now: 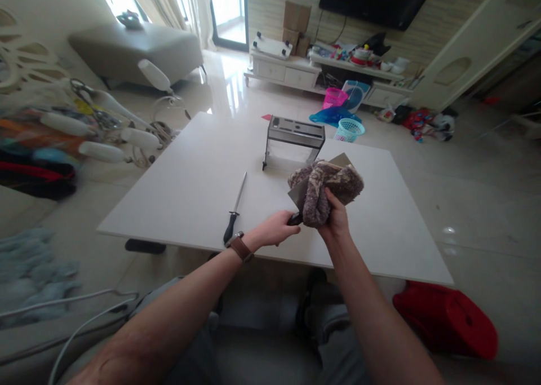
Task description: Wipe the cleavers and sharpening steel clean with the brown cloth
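Note:
My left hand [279, 229] is closed round the black handle of a kitchen cleaver [298, 195], held above the table's front part. A fluffy grey-brown cloth [316, 199] is folded over the blade, with flat metal showing at its left and upper right. My right hand [336, 216] grips the cloth from below and the right, thumb on top. On the table left of my hands lies a sharpening steel [235, 210] with a black handle, its rod pointing away. Behind the cloth stands a knife block [296, 132] with a slotted metal top and clear sides.
The white table [169, 204] has its near edge just before my lap. A red bag-like object [448, 320] is below its right corner. Beyond the far edge are a light blue basket [350, 129] and a pink basket [335, 97]. A white lamp with several arms [122, 111] stands left.

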Demonstrator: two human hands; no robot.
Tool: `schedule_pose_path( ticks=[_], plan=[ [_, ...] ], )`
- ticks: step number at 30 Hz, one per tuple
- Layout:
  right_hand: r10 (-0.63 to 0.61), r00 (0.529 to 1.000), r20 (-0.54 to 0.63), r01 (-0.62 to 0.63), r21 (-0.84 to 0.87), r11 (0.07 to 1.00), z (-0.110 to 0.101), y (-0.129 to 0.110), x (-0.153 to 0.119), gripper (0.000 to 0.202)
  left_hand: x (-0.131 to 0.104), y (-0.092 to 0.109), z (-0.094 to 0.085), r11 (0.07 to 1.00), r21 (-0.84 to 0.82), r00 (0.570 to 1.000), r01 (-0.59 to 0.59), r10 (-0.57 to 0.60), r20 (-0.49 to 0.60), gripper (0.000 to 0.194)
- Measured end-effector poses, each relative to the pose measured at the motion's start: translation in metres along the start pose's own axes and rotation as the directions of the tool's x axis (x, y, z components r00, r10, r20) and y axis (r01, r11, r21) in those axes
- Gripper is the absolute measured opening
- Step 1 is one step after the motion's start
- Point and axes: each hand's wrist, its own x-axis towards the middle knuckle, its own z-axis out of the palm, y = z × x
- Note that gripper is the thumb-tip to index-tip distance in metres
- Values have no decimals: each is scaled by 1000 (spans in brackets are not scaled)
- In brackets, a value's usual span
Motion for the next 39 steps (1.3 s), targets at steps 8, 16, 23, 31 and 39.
schedule_pose_path(
  ticks=[8,16,23,31,39],
  plan=[
    [-210,974,-80,214,54,975,-23,-38,24,29,5,-3,5,992,112,998,-57,52,44,16],
    [-66,989,-135,62,-31,998,-19,-13,16,32,4,-14,-2,947,299,991,-116,129,-23,29],
    [-87,976,-198,109,101,989,-24,-19,27,22,11,-8,-4,924,368,992,-108,125,-21,29],
    [-107,990,-92,109,11,994,-20,-19,23,30,13,-14,0,946,308,991,-104,126,-52,26],
    [51,993,103,-24,-244,969,8,24,-10,51,19,-23,0,966,141,957,-216,238,-168,19]
  ],
)
